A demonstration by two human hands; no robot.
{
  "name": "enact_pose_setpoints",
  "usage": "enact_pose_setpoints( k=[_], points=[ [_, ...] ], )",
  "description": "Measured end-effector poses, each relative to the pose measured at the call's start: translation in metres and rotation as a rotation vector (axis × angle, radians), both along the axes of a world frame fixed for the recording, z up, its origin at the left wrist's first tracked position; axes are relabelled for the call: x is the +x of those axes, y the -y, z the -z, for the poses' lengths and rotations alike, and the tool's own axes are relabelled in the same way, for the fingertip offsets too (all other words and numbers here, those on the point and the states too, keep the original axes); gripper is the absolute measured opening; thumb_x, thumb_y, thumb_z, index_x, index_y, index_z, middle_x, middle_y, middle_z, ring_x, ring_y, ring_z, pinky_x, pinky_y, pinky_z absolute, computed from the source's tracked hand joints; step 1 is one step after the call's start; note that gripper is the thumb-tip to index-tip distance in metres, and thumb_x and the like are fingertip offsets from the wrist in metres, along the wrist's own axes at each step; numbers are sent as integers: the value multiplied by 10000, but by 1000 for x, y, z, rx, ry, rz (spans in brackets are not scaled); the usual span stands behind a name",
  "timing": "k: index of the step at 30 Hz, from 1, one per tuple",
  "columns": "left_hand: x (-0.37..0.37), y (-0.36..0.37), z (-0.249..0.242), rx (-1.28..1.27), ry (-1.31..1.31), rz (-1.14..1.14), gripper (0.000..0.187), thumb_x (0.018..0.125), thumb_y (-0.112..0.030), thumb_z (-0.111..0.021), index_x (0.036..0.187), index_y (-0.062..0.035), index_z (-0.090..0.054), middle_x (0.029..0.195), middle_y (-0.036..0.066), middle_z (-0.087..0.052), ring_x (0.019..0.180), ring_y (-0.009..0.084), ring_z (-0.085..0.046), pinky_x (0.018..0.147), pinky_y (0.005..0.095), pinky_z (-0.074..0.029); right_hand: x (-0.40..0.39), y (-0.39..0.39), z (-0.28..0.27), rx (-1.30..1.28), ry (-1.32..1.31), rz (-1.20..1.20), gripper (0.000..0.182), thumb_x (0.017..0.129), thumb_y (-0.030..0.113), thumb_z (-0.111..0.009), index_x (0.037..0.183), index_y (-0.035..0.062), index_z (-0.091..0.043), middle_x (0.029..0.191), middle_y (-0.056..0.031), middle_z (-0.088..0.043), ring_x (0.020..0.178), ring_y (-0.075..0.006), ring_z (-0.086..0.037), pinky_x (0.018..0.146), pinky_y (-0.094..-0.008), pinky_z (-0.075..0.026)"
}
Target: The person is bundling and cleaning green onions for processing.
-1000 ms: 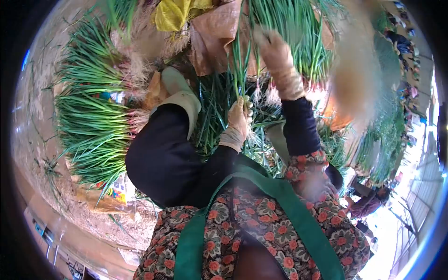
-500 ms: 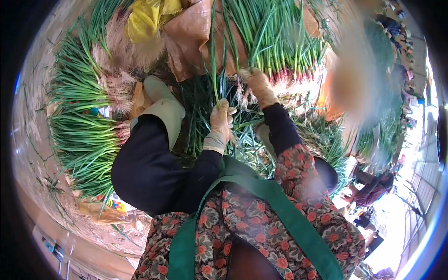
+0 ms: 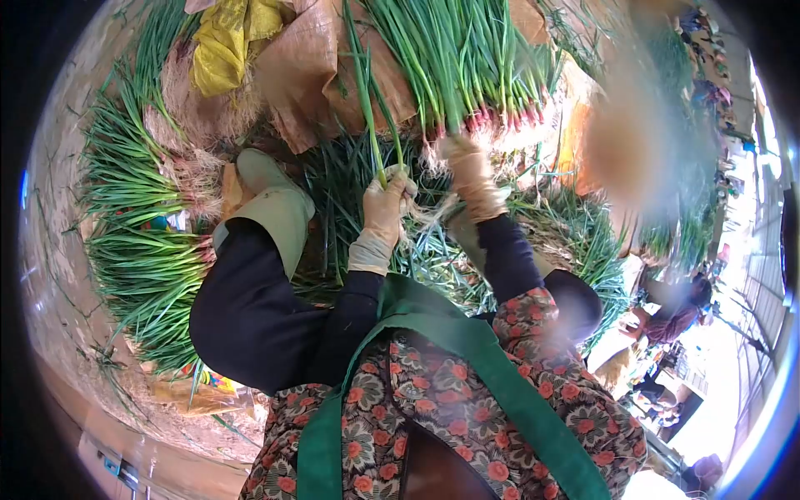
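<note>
My left hand, in a pale thin glove, is closed around green onions; their long green leaves point up and away, and pale roots hang below the fist. My right hand, gloved too, is at the root ends of a large pile of green onions. Its fingers are smeared by motion, so I cannot tell what they hold. The pile shows reddish-purple bulbs and whitish roots facing me. Below both hands, loose green leaves and trimmings cover the ground between my boots.
Bundled green onions lie in a row along the left. A brown sack and a yellow bag sit at the far side. My left boot stands beside the trimmings. Other people sit at right; a blurry smear hides part there.
My left hand has shifted slightly left and down, and a second stalk now shows in it. My right hand has moved a little right and down. The view has shifted slightly.
</note>
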State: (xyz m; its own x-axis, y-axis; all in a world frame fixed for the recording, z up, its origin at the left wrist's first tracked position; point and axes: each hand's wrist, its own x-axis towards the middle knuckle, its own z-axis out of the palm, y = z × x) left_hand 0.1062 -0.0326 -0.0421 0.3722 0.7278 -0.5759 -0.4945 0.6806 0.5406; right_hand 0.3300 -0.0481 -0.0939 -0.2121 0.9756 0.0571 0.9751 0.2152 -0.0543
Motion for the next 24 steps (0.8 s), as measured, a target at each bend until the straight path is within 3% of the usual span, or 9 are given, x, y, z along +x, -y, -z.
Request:
enact_pose_setpoints(
  k=[3, 6, 8, 10, 12, 15, 17, 20, 24],
  points=[
    [-3, 0, 3, -141, 134, -77, 262, 880, -267, -573, 1031, -55, -586, 746, 17, -598, 451, 60, -401, 384, 208, -317, 89, 47, -69, 42, -501, 732, 260, 845, 213, -577, 1043, 46, -593, 901, -85, -656, 710, -134, -593, 647, -281, -498],
    [-6, 2, 3, -259, 220, -47, 281, 874, -302, -577, 1026, -65, -587, 706, 10, -581, 421, 61, -375, 377, 205, -307, 177, 137, -148, -329, 315, 866, 251, 847, 71, -433, 1070, 38, -542, 1039, -163, -572, 844, -248, -560, 719, -341, -471],
    [-1, 5, 7, -228, 48, -33, 307, 875, -351, -567, 980, -64, -597, 689, 15, -578, 457, 70, -402, 418, 220, -329, 189, 190, -195, -753, 293, 1204, 544, 778, 321, -594, 1203, -4, -493, 1190, -232, -528, 1056, -339, -542, 885, -411, -431],
    [3, 12, 23, -155, 4, -34, 311, 886, -353, -549, 956, -53, -597, 723, 34, -606, 573, 84, -501, 509, 222, -381, 196, 216, -189, -1082, 522, 1026, 500, 827, 426, -525, 1101, 12, -580, 1100, -184, -597, 1054, -322, -556, 885, -391, -435],
    [2, 14, 16, -159, 16, -18, 329, 897, -344, -533, 991, -35, -594, 713, 24, -591, 569, 94, -500, 506, 237, -383, 196, 205, -143, -868, 532, 291, 374, 859, 345, -504, 1054, 39, -595, 1040, -162, -616, 992, -323, -571, 853, -390, -446],
    [4, 13, -4, -174, 36, 9, 328, 899, -353, -531, 1012, -55, -609, 672, -38, -532, 504, 54, -396, 456, 201, -336, 55, 75, -133, -414, -477, 663, 162, 821, 139, -528, 939, 44, -588, 790, -48, -580, 716, -154, -512, 685, -295, -435],
    [0, 14, 1, -183, 51, 3, 335, 905, -341, -525, 1028, -37, -593, 652, -33, -514, 484, 51, -392, 427, 202, -323, 2, 2, -119, -411, -588, 516, 209, 861, 226, -524, 845, 20, -558, 657, -75, -459, 657, -144, -444, 610, -287, -405],
    [-5, 7, -6, -178, 58, -25, 363, 904, -348, -525, 1061, -25, -577, 616, -50, -467, 442, 33, -336, 375, 188, -272, -25, -48, -77, -334, -543, 578, 329, 847, 328, -549, 923, 11, -594, 823, -182, -624, 835, -331, -600, 745, -397, -461],
    [-9, -1, 0, -104, 18, 2, 400, 908, -352, -516, 1110, -9, -556, 713, -5, -558, 535, 55, -434, 459, 183, -339, -51, -58, -89, -371, -247, 546, 320, 833, 320, -560, 954, 27, -601, 852, -199, -632, 824, -361, -608, 720, -433, -472]
  ],
)
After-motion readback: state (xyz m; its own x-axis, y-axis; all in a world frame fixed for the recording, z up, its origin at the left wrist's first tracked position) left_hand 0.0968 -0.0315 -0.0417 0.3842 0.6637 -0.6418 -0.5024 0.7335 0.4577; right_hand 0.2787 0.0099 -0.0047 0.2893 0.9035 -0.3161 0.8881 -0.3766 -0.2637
